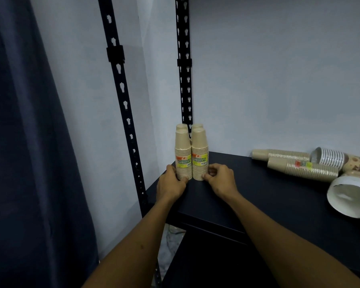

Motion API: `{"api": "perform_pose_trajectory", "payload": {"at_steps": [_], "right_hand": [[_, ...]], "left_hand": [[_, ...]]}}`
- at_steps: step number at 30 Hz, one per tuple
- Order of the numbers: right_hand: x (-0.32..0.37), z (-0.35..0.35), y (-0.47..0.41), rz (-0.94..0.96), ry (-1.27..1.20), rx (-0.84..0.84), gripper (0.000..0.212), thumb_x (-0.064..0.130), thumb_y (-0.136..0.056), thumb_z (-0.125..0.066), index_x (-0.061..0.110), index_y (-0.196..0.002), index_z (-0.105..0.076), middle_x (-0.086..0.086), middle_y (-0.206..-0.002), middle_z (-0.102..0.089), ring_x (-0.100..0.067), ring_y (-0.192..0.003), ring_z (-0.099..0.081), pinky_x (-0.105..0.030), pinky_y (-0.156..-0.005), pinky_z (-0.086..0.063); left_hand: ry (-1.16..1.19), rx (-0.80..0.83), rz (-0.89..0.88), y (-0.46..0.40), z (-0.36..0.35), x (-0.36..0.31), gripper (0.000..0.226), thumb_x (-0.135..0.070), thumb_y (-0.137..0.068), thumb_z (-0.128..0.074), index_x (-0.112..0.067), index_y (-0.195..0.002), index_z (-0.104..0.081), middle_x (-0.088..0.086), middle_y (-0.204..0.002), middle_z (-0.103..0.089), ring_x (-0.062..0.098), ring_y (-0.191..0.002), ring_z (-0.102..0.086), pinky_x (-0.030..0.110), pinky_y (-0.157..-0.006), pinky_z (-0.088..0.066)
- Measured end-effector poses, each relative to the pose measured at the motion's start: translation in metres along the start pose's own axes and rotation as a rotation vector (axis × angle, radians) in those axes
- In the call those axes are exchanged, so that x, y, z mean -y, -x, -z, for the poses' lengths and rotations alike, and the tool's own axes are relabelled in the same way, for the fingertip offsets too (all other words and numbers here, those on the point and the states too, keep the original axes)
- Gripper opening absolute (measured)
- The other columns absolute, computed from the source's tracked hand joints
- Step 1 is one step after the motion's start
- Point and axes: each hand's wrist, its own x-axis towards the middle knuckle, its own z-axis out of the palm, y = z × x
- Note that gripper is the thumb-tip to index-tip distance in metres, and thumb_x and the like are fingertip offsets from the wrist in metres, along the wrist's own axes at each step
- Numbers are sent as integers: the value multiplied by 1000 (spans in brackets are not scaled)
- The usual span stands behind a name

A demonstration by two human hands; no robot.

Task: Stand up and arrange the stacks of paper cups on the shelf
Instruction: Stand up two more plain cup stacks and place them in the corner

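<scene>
Several beige paper-cup stacks stand upright in the far left corner of the dark shelf (258,194). The front left stack (183,154) and front right stack (200,154) carry yellow-green labels; two more stand just behind them. My left hand (172,183) grips the base of the front left stack. My right hand (219,179) pinches the base of the front right stack. At the right, two beige stacks (299,166) lie on their sides.
A white-rimmed cup stack (328,159), a brown-patterned stack (357,166) and a large white-lined cup (349,196) lie at the right edge. Black slotted uprights (184,80) frame the shelf's left end. A dark curtain (29,142) hangs at the left.
</scene>
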Motion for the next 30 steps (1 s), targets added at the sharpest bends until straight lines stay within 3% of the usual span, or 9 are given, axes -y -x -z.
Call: {"api": "perform_pose_trajectory", "payload": {"at_steps": [8, 18, 30], "right_hand": [[1, 0, 1, -23, -41, -26, 31, 19, -79, -76, 10, -108, -69, -3, -100, -71, -12, -91, -65, -24, -83, -53], [5, 0, 3, -19, -5, -36, 31, 21, -80, -76, 9, -108, -69, -2, -97, -71, -9, -86, -64, -19, -77, -50], [5, 4, 10, -22, -16, -45, 41, 21, -82, -74, 4, -118, -63, -7, -109, -69, -14, -95, -65, -22, -83, -50]], "left_hand": [[-14, -5, -2, -1, -1, 1, 44, -35, -87, -65, -15, -122, -47, 6, -125, -61, 25, -110, -59, 38, -85, -51], [-50, -21, 15, -1, 0, 0, 43, -37, -89, -63, -15, -123, -51, 6, -119, -63, 26, -105, -61, 40, -85, -53], [-45, -18, 12, 6, 2, 1, 39, -35, -87, -64, -13, -116, -50, 8, -111, -63, 25, -97, -60, 34, -74, -50]]}}
